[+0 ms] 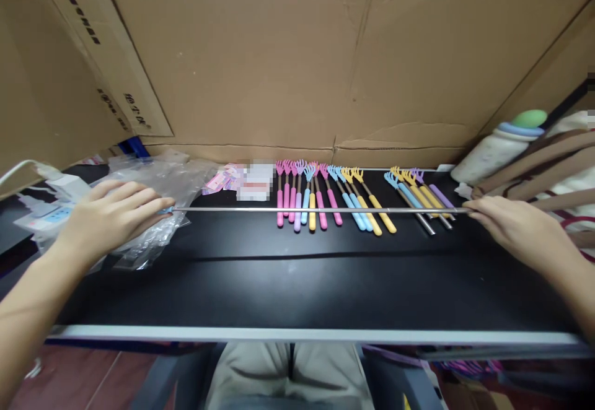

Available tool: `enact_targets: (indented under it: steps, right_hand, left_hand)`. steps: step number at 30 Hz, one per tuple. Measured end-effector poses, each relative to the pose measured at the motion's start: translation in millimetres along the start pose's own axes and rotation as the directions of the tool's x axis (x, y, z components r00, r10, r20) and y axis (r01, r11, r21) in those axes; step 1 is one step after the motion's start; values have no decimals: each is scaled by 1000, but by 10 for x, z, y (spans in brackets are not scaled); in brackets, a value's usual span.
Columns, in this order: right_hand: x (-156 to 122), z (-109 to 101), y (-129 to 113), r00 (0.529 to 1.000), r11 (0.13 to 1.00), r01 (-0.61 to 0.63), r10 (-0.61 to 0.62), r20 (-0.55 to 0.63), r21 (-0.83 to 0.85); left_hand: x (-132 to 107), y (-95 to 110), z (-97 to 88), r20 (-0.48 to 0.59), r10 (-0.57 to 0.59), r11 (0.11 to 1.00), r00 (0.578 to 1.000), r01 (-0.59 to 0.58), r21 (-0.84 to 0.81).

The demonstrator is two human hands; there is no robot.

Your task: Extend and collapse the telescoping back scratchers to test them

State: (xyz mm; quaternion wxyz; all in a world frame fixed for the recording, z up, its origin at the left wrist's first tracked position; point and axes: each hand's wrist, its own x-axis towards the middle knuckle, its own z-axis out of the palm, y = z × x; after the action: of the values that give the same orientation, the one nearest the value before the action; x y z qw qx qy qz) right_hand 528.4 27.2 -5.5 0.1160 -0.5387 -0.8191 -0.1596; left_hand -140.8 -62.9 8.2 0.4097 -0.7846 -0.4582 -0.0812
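A long, thin metal rod, the drawn-out shaft of a telescopic back scratcher (pixel 288 210), stretches level above the black table between my hands. My left hand (pixel 114 215) is closed around its left end, where a bit of light blue shows by the fingers. At the far right, my right hand (pixel 511 227) pinches the other end, which the fingers hide. Behind the rod lies a row of short back scratchers (pixel 318 202) in pink, purple, blue and yellow, claws pointing away from me. To their right rests another group of back scratchers (pixel 418 196), some with bare metal ends.
Clear plastic bags (pixel 158 236) and a white power strip (pixel 51 215) lie at left. Small printed cards (pixel 225 178) sit at the back. A white bottle (pixel 499 150) with a green top leans beside a striped bag (pixel 558 168). Cardboard walls (pixel 279 57) enclose the table (pixel 297 292).
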Motion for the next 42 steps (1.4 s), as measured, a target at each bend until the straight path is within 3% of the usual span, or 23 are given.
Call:
enact_targets:
  steps: [5, 12, 16, 19, 21, 24, 26, 28, 30, 36, 42]
  right_hand:
    - [-11, -2, 53, 996, 991, -50, 41, 73, 124]
    - [-31, 114, -55, 998, 997, -37, 34, 49, 69]
    - [13, 28, 2, 997, 987, -52, 42, 69, 151]
    - [48, -105, -62, 998, 989, -61, 62, -4, 135]
    - [77, -181, -286, 994, 996, -16, 25, -107, 87]
    - [147, -230, -894, 965, 983, 181, -172, -200, 29]
    - [202, -225, -1360, 927, 972, 234, -233, -295, -33]
    - [246, -213, -1754, 892, 946, 323, -317, -321, -36]
    - [271, -214, -2028, 887, 943, 332, -324, -329, -32]
    - [311, -241, -2416, 892, 927, 375, -362, -269, -4]
    - [395, -195, -2481, 915, 930, 363, -344, -212, 56]
  left_hand:
    - [-17, -63, 20, 3, 22, 998, 1000, -22, 55]
    - [-4, -48, 133, 18, 19, 984, 1000, -22, 178]
    - [-30, -66, 129, 8, 15, 987, 1000, -17, 161]
    - [-36, -55, 97, -64, -23, 993, 998, 30, 114]
    - [37, 49, 64, -113, -16, 998, 993, 23, 62]
    - [292, 395, -4, -216, 37, 998, 976, -45, -31]
    - [503, 688, -59, -395, 119, 980, 911, -172, -103]
    - [682, 953, -121, -412, 121, 971, 903, -194, -139]
    - [800, 1155, -185, -384, 60, 974, 921, -137, -178]
    - [989, 1504, -309, -352, 70, 938, 933, -182, -296]
    - [1142, 1571, -267, -348, 91, 943, 933, -193, -272]
